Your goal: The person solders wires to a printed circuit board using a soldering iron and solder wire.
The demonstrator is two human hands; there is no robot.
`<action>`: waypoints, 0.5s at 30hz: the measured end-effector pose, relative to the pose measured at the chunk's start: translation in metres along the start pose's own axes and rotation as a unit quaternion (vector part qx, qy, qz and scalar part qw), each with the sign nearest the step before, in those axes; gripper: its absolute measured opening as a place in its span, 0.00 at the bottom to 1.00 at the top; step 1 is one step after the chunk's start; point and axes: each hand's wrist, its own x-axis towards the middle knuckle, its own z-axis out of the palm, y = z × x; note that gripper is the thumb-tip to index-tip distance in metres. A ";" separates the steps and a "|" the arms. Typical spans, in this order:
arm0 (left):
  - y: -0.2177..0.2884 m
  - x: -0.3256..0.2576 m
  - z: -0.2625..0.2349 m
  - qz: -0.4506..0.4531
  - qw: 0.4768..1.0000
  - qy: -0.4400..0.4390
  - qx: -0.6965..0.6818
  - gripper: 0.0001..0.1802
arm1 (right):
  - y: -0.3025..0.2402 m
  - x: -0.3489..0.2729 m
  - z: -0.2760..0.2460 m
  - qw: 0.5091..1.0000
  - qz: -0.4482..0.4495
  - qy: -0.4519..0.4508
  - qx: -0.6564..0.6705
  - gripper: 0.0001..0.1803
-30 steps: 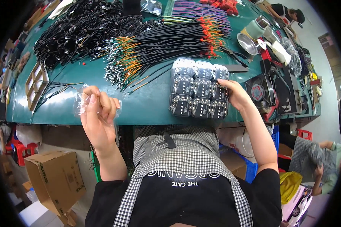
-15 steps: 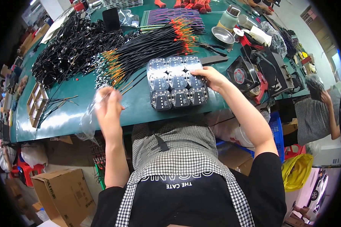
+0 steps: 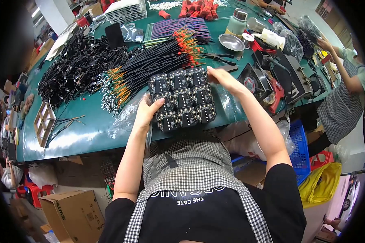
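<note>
Left hand (image 3: 145, 111): clamped on the left edge of the board panel (image 3: 183, 99), thumb over the upper face; the other fingers are largely hidden from me.
Right hand (image 3: 223, 77): fingertips at the panel's far right corner; whether they pinch it I cannot tell.
Board panel: nine black circuit boards, three by three, at the table's near edge, before the person's waist; whether it touches the tabletop is unclear.
Panel axis: nearly square, so neither side is clearly longer; rows run left to right, rising slightly rightward, and columns lean left toward the far side. The component face is up.
Clear bag (image 3: 129, 111): crumpled beside the left hand.
Orange-ended cables (image 3: 150, 60): bundled just beyond the panel, on the green table (image 3: 85, 137).
Pliers (image 3: 221, 60): beyond the right hand, near a metal dish (image 3: 231, 42).
Black cable tangle (image 3: 77, 60): far left.
Wooden frame (image 3: 44, 123): near the table's left end.
</note>
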 end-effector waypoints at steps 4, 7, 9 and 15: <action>-0.004 0.003 0.000 0.008 1.000 -0.002 -0.003 0.26 | 0.020 0.038 -0.008 0.838 -0.338 0.212 -0.371 0.15; -0.001 0.002 0.001 0.015 1.000 -0.003 -0.002 0.25 | 0.008 0.059 -0.005 0.866 -0.294 0.026 -0.403 0.12; -0.002 -0.001 -0.001 0.020 1.000 0.003 -0.008 0.25 | -0.018 0.060 -0.003 0.834 -0.136 -0.066 -0.531 0.11; 0.002 0.001 0.006 0.007 1.000 0.010 0.003 0.25 | -0.034 0.072 -0.031 0.803 -0.127 -0.017 -0.583 0.17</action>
